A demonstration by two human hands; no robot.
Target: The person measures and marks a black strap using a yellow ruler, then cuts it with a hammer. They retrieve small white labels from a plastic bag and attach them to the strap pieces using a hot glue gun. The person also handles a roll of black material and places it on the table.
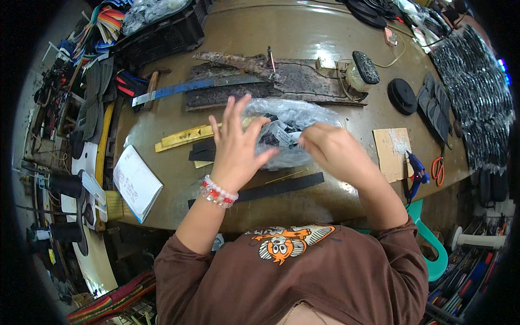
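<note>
A clear plastic bag (295, 108) lies open on the table in front of me, with black pieces and white printed labels (281, 134) inside its mouth. Over the bag's left side, my left hand (238, 138) is open, fingers spread, holding nothing; a beaded bracelet circles its wrist. My right hand (331, 146) is closed at the bag's right side, its fingertips pinched at the edge of a white label. Its curled fingers partly hide what they grip. Just below the bag lies a long black strip (281, 187).
Behind the bag is a worn dark board (227, 92) with a steel ruler (189, 86) across it. Yellow wooden strips (184, 138) and a notebook (138, 181) lie left. Right are cardboard (391, 151), a blue glue gun (417, 173), orange-handled scissors (437, 170) and a black strap roll (402, 96).
</note>
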